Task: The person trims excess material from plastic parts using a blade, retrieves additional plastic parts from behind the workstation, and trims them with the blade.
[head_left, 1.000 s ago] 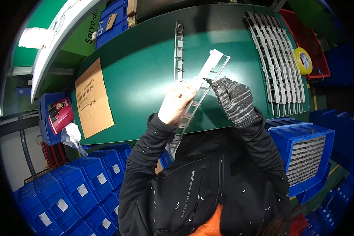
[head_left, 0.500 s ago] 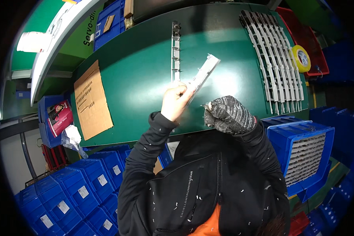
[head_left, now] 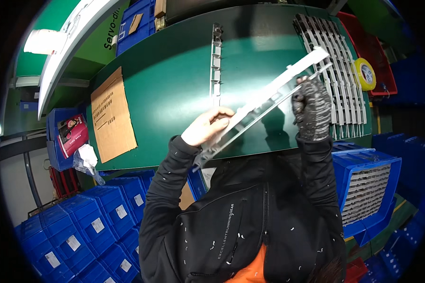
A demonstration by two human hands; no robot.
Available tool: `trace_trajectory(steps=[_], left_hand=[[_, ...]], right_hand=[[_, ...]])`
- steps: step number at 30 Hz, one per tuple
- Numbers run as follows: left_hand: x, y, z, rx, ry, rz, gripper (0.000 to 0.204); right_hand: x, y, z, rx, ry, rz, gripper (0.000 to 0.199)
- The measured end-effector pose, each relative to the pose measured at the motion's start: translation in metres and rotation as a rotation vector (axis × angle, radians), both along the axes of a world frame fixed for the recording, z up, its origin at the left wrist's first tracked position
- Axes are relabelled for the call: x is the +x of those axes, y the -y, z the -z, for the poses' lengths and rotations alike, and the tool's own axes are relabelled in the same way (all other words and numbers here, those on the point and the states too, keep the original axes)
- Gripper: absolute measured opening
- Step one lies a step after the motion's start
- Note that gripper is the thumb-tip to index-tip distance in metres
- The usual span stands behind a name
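Note:
A long white slotted strip (head_left: 279, 84) slants across in front of me, slightly blurred. Its far end points up to the right and its near end reaches my left sleeve. My bare left hand (head_left: 207, 127) grips it near the lower end, thumb and fingers around it. My right hand (head_left: 314, 108), in a grey knitted glove, has its fingers curled at the strip's thin lower rail near the far end; the fingertips are partly hidden. A similar strip with dark clips (head_left: 216, 62) lies upright on the green table, beyond my left hand.
Several strips lie side by side (head_left: 336, 80) at the table's right, beside a yellow tape roll (head_left: 365, 74) and a red bin (head_left: 379, 61). A cardboard sheet (head_left: 111, 118) lies left on the green table (head_left: 170, 94). Blue crates (head_left: 97, 207) stand lower left; another (head_left: 340, 162) holds strips at right.
The strip has swung to the right and more of its length shows. My right hand has moved up and right from near my chest to the strip's far part.

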State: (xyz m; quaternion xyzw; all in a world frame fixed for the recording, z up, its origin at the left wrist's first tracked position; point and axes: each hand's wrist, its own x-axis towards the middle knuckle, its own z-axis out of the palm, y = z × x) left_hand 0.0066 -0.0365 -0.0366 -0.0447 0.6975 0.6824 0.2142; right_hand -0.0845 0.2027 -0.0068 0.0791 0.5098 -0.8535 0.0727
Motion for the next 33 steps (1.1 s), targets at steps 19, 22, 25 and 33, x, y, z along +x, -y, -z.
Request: trace_trajectory(steps=[19,22,25,33], left_hand=[[0.022,-0.011,0.012,0.805,0.071,-0.296,0.029],[0.02,-0.02,0.007,0.858,0.131,-0.318,0.034],[0.019,-0.023,0.01,0.902,0.183,-0.321,0.038],[0.011,-0.039,0.009,0.665,0.089,-0.399,0.03]], right_hand=[[0.027,0.019,0.014,0.707,-0.597,-0.392,0.015],[0.039,0.026,0.024,0.882,-0.723,-0.38,0.013],[0.045,0.025,0.024,0.889,-0.769,-0.534,0.013],[0.054,0.027,0.017,0.858,-0.696,-0.571,0.013]])
